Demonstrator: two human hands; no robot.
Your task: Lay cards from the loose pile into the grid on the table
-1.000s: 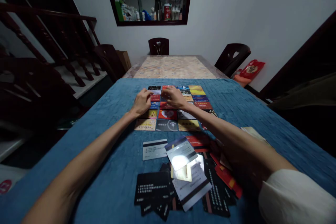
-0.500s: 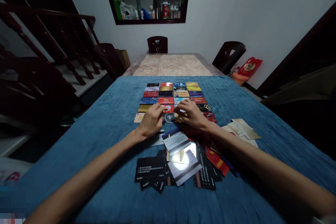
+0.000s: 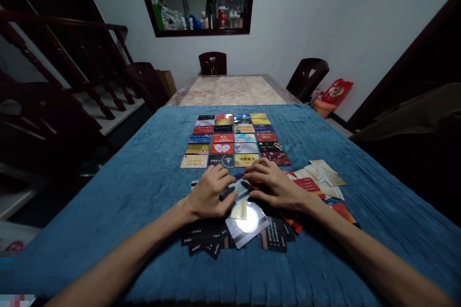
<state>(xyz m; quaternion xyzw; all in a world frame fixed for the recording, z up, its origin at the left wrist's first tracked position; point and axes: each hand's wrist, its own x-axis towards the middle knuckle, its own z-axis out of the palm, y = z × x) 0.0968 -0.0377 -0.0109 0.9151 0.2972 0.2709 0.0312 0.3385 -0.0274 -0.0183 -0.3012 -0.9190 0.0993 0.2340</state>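
Observation:
My left hand (image 3: 212,193) is over the loose pile in front of me, its thumb and fingers apart at the left side of a silver card (image 3: 240,191) with a dark stripe. Facing it, my right hand (image 3: 275,186) has its fingers spread at that card's right side. Dark finger shadows fall on the card; whether either hand touches it I cannot tell. Just beyond lie cards in neat rows, the nearest including a gold card (image 3: 246,159) and a dark grey card (image 3: 220,161). Below the hands, another silver card (image 3: 248,225) reflects a bright light.
Black cards (image 3: 275,235) fan out in the near pile. To the right lie red cards (image 3: 309,186) and pale cards (image 3: 326,175). A blue cloth (image 3: 144,163) covers the near table; its bare far part (image 3: 230,90) has chairs around it.
Both hands have drawn back from the rows to the near pile, uncovering the front cards. A silver-white card and the gold card now show in full there. The view has shifted slightly.

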